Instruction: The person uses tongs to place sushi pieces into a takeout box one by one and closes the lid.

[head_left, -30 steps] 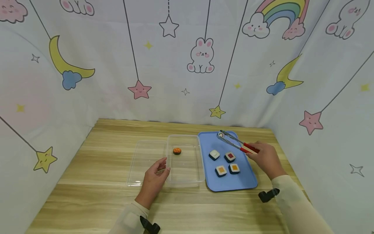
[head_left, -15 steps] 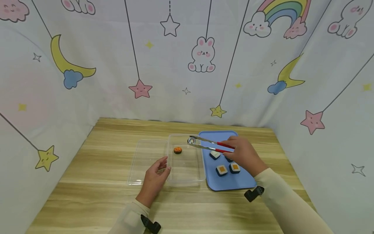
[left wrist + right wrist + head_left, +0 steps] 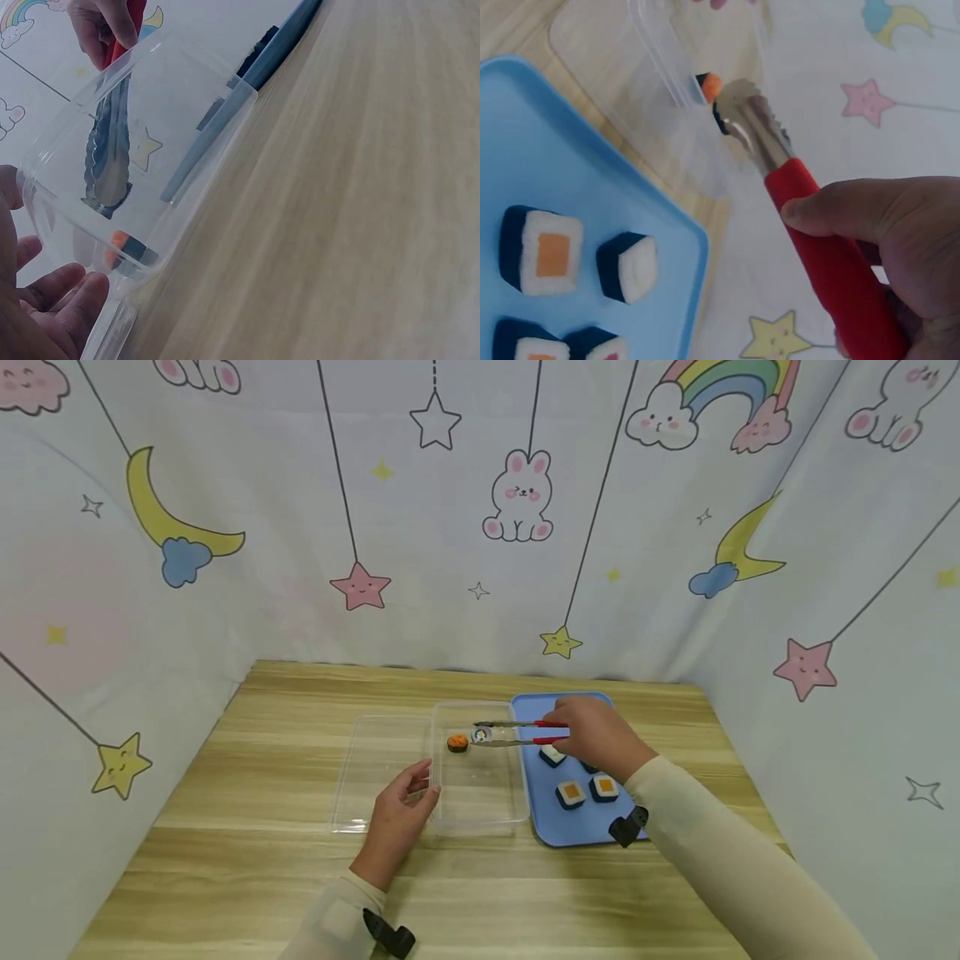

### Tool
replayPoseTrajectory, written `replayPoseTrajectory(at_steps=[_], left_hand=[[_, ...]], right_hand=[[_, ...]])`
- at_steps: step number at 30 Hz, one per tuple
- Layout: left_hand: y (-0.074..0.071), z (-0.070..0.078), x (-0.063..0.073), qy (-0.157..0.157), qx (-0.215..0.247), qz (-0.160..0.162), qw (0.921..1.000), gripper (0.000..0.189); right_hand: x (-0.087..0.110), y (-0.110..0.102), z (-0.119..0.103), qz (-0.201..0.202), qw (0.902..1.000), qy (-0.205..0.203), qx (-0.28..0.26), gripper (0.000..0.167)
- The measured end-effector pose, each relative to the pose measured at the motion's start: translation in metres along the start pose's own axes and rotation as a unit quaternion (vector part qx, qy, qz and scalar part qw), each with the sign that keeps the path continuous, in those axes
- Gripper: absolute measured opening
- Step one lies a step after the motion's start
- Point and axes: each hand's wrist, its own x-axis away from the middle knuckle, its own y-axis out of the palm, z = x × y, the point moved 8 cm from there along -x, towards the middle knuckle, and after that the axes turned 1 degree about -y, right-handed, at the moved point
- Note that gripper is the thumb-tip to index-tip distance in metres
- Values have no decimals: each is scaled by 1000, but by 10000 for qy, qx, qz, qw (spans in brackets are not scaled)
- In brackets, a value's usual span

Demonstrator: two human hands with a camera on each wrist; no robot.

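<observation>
My right hand (image 3: 603, 737) grips the red handles of metal tongs (image 3: 802, 217). Between the tong tips is a small round sushi roll (image 3: 481, 735) with a white and dark face, held over the clear plastic container (image 3: 480, 821). Inside that container, toward its back left, sits an orange-topped sushi piece (image 3: 457, 742) with a dark base, just left of the tong tips. My left hand (image 3: 397, 817) rests at the container's left wall, its fingers loosely bent and touching the rim. In the left wrist view the tongs' tips show through the clear plastic, hiding most of the roll.
A blue tray (image 3: 558, 837) stands right of the container, bearing several square sushi pieces, such as an orange-centred one (image 3: 553, 255) and a plain white one (image 3: 636, 268). A clear lid (image 3: 367, 777) lies left of the container. Printed curtains (image 3: 450, 627) border the wooden table (image 3: 480, 902).
My right hand has carried the roll in the tongs from the tray's back edge leftward over the container, then slightly lower beside the orange-topped piece. The left hand has stayed in place.
</observation>
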Motion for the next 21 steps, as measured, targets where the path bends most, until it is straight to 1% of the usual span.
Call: replayPoseTrajectory(at_steps=[7,9,14,17,21], left_hand=[[0,2,0,-38,-6,17,10000,48],[0,1,0,-37,0,37,10000,48],[0,1,-1,18,-2,50,10000,48],[0,1,-1,59,-21,57,10000,48],[-1,2,0,73,-51,96,9999,48]], right_hand=[[-21,5,-5,-405,9983,-25,409,28],[-26,7,-5,-480,9982,35,345,29],[-33,9,-6,-610,9977,308,-36,31],[-37,11,-9,-729,9969,299,-57,31],[-42,12,-14,-856,9960,216,92,28]])
